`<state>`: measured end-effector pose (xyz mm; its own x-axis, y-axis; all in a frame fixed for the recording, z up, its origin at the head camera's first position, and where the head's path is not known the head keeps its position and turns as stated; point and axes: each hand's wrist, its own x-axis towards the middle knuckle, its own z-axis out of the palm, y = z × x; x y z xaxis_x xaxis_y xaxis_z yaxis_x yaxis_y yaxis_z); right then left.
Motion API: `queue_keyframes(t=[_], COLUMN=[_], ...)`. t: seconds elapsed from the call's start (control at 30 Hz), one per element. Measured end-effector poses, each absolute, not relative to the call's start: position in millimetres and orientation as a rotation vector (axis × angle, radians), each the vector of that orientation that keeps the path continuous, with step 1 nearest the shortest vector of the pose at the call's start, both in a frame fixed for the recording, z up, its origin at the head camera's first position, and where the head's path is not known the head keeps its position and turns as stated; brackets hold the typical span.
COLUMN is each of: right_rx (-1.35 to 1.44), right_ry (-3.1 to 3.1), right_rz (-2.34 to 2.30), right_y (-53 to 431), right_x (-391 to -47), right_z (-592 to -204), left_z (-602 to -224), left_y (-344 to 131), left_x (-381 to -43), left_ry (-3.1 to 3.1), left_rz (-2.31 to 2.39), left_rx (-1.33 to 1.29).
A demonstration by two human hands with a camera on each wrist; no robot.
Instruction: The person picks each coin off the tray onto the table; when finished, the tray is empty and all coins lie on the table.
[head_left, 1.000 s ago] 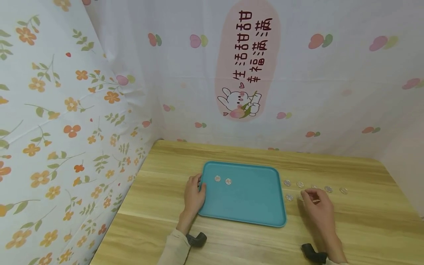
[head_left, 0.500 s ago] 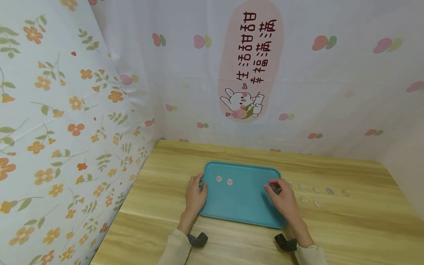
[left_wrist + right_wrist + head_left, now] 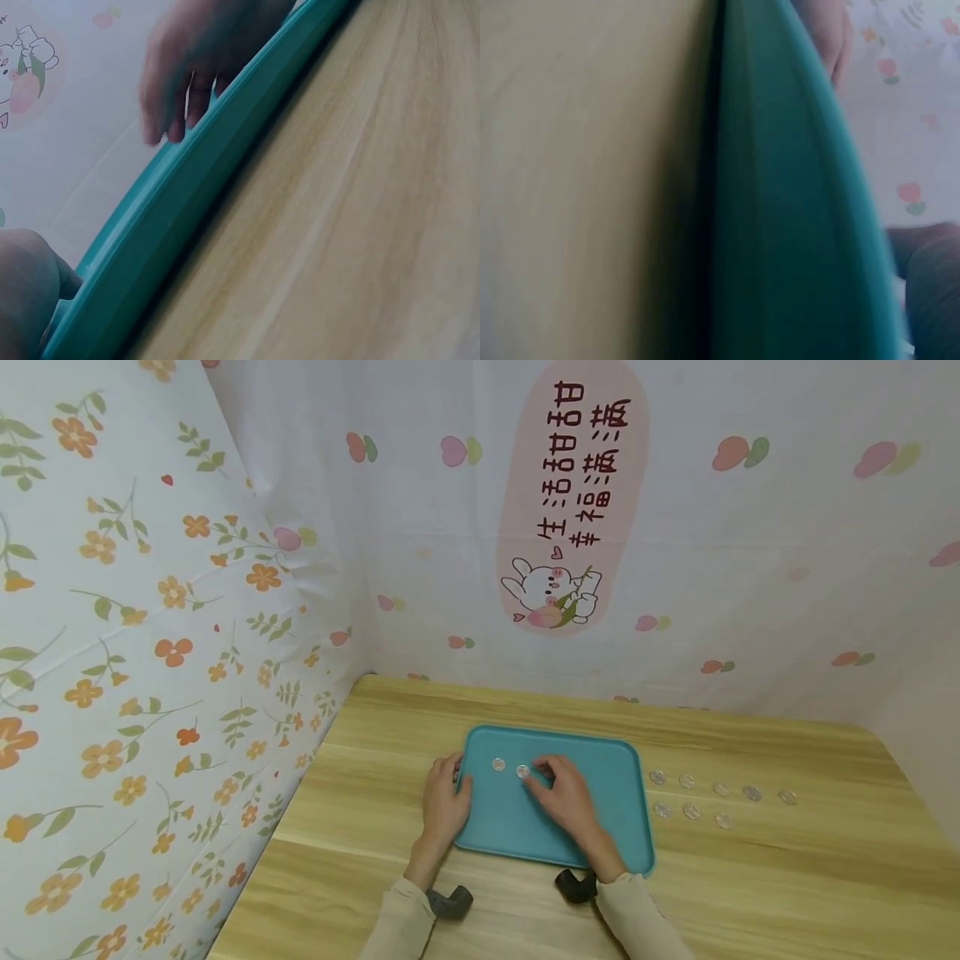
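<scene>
In the head view, my left hand (image 3: 444,800) grips the left edge of the turquoise tray (image 3: 600,827), its thumb over the rim. My right hand (image 3: 566,800) is over the tray's middle, thumb and forefinger tips beside the right one of two silver coins; whether a coin is between them is hidden. Those coins, left (image 3: 498,764) and right (image 3: 522,771), lie side by side at the tray's upper left. In the left wrist view, the right hand (image 3: 202,67) hangs fingers down behind the tray wall (image 3: 180,195). The right wrist view shows mostly the tray's side (image 3: 795,195).
Several more coins lie in two rows on the wooden table (image 3: 750,893) right of the tray, among them a near-row coin (image 3: 691,811) and a far-row coin (image 3: 752,793). A printed curtain (image 3: 420,593) hangs behind the table; a flowered one (image 3: 150,710) hangs at left.
My right hand has moved left from the coin rows on the table, across the tray's right rim, to the coins on the tray. My left hand keeps its grip on the tray's edge.
</scene>
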<state>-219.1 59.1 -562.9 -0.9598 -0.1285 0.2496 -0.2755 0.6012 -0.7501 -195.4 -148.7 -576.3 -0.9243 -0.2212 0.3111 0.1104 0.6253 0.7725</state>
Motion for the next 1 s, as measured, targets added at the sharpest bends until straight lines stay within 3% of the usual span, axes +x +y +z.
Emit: queue_keyframes(t=[0.4, 1.0], right_rx=[0.327, 0.357], right_ry=[-2.609, -2.544], right_rz=[0.993, 1.042], right_y=[38, 40], right_x=[-223, -223], right_z=[-574, -578], left_z=[-575, -575], left_y=[-148, -148], left_x=[-196, -196], left_ry=[-2.499, -2.478], left_rz=[-1.222, -1.237], left_rx=[0.109, 0.099])
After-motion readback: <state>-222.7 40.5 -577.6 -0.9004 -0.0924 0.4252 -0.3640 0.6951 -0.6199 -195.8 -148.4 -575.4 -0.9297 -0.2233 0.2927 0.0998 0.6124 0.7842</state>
